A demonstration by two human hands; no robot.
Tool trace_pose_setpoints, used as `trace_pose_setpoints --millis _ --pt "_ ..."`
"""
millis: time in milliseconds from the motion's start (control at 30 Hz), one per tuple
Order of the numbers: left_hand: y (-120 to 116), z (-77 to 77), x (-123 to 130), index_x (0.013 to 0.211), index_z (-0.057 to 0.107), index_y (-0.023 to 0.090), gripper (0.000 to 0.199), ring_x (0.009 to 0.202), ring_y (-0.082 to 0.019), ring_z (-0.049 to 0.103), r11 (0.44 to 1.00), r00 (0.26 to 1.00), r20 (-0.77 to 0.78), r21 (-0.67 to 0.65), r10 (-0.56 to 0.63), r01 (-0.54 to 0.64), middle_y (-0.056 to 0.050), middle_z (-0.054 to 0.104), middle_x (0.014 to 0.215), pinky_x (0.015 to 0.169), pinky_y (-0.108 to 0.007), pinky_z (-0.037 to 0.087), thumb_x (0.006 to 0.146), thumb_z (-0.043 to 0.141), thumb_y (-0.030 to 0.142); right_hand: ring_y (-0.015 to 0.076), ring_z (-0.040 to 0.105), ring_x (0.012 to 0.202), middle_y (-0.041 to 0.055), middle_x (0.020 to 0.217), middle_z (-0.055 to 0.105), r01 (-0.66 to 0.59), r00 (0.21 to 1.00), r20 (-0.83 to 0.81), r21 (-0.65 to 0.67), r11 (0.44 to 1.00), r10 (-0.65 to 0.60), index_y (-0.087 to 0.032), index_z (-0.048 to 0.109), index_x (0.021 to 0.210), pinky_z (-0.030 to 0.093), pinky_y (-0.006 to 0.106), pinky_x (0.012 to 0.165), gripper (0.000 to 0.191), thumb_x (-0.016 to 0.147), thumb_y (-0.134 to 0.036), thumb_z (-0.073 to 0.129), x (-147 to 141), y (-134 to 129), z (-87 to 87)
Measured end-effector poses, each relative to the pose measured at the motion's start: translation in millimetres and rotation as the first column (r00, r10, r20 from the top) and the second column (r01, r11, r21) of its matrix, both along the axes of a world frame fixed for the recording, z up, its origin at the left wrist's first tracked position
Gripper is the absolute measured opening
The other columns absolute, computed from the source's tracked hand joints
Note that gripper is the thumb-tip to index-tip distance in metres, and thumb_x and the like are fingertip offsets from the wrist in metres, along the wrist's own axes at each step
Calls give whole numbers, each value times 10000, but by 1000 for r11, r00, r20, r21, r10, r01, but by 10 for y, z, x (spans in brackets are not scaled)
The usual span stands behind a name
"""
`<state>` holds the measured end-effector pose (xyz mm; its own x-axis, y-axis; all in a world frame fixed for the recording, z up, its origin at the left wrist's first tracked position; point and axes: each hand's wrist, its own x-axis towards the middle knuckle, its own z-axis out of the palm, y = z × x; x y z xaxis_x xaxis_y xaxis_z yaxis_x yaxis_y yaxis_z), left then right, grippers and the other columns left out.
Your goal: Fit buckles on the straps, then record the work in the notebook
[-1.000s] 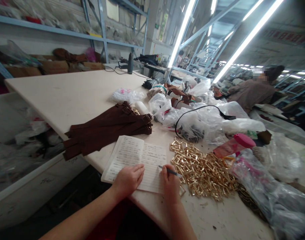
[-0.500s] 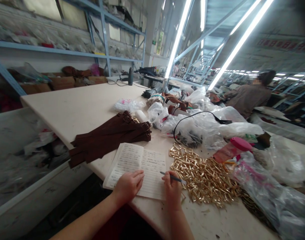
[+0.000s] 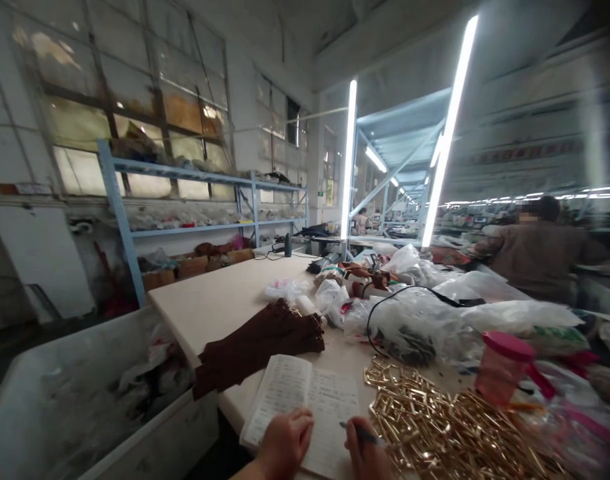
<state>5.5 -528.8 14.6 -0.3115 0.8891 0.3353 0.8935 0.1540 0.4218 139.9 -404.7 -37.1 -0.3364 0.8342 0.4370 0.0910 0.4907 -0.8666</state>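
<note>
An open notebook (image 3: 279, 387) with handwritten lines lies near the table's front edge. My left hand (image 3: 286, 441) rests on its lower middle, the fingers together and curled, and whether anything is under them is hidden. At the right page my right hand (image 3: 367, 453) is closed around a dark pen (image 3: 363, 433), its tip pointing left over the paper. Right of the notebook spreads a heap of gold metal buckles (image 3: 435, 420). Behind the notebook lies a bundle of dark brown strips (image 3: 265, 343), its left end hanging over the table edge.
Clear plastic bags (image 3: 409, 320) and a black cord crowd the table (image 3: 219, 293) behind the buckles. A pink-lidded cup (image 3: 505, 367) stands at the right. A white bin (image 3: 149, 420) is at the left. A person (image 3: 539, 250) is at the back right.
The camera view has tilted up, so the table, notebook and both hands appear lower. The pink-lidded cup looks more upright. The pen remains in my right hand.
</note>
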Motion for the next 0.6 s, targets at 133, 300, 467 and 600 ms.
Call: trace_pose_setpoints --millis 133,300,467,600 --pt "1 152 95 897 684 222 242 908 -203 617 990 975 208 -133 71 -44 -35 681 998 841 -294 450 773 477 241 151 516 375 -19 450 529 -94 995 -32 -15 995 93 -224 518 690 407 246 402 491 777 -675 342 93 -138 -48" --pt "92 261 196 877 681 176 264 844 -180 630 983 935 320 -154 150 -105 -31 710 889 760 -273 473 777 447 247 160 486 331 -20 394 503 -83 986 -149 -70 994 71 -222 523 645 365 253 345 488 723 -688 399 204 -265 -37" --pt "85 316 214 912 637 112 313 502 -130 571 955 890 365 -216 273 -204 -41 694 763 455 -239 419 827 354 215 179 510 336 -16 409 527 -31 978 -210 -202 979 -12 -217 546 705 379 261 313 475 690 -681 449 305 -361 101" --pt "-20 323 130 874 621 106 304 520 -123 563 940 889 339 -252 308 -230 -30 658 713 484 -239 420 875 353 249 199 591 434 5 466 579 -49 977 -212 -222 974 1 -190 568 717 464 277 369 450 690 -637 516 458 -413 250"
